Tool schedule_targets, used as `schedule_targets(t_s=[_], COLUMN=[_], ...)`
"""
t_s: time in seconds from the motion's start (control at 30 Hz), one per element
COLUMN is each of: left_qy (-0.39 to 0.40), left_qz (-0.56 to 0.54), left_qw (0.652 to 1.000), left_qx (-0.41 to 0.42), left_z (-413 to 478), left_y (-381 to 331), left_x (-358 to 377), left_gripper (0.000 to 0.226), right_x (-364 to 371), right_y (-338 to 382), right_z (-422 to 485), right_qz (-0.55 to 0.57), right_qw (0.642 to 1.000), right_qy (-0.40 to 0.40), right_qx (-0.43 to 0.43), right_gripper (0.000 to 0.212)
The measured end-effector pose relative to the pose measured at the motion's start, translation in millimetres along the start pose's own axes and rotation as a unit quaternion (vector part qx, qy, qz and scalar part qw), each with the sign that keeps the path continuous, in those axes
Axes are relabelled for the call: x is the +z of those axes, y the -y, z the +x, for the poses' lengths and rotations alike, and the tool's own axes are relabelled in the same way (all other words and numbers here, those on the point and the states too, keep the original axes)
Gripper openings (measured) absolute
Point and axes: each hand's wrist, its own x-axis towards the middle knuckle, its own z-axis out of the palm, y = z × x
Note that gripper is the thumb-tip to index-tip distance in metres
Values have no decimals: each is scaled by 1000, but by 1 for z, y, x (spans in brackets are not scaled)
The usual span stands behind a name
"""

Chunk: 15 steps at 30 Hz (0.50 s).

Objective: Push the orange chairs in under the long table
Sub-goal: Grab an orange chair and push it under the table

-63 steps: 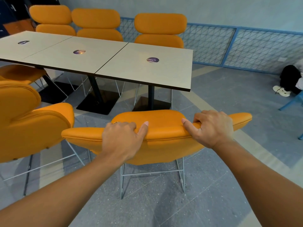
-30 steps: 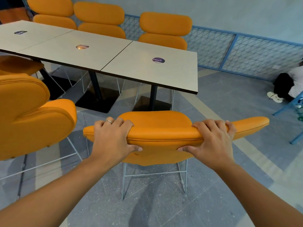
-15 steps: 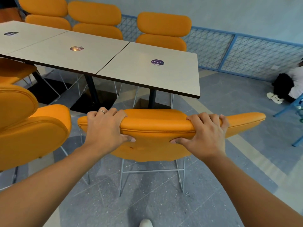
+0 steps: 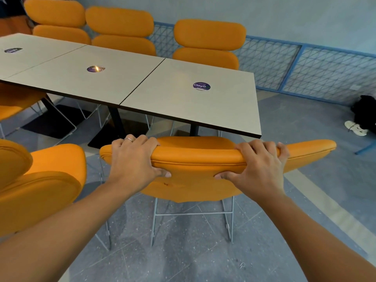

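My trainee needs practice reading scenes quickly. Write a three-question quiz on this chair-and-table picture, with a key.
1. Count: how many orange chairs stand on the far side of the long table?
2. True or false: the left hand wears a ring.
3. The left hand and the right hand grip the near chair by: A) its seat; B) the top of its backrest; C) its wire legs.
Key: 1 three; 2 true; 3 B.
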Motion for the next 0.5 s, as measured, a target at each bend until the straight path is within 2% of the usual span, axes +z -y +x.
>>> schedule_targets(t_s=[0.5], left_qy=[27], left_qz=[-6], left_qw=[999], left_qx=[32], left_z=[52], left_y=[59], left_x=[8], left_gripper=[74], right_x=[19], right_y=[48], right_z=[34], right_qz=[-5], right_qw=[999], right_qy=[4], right_qx=[40], right_gripper=[84])
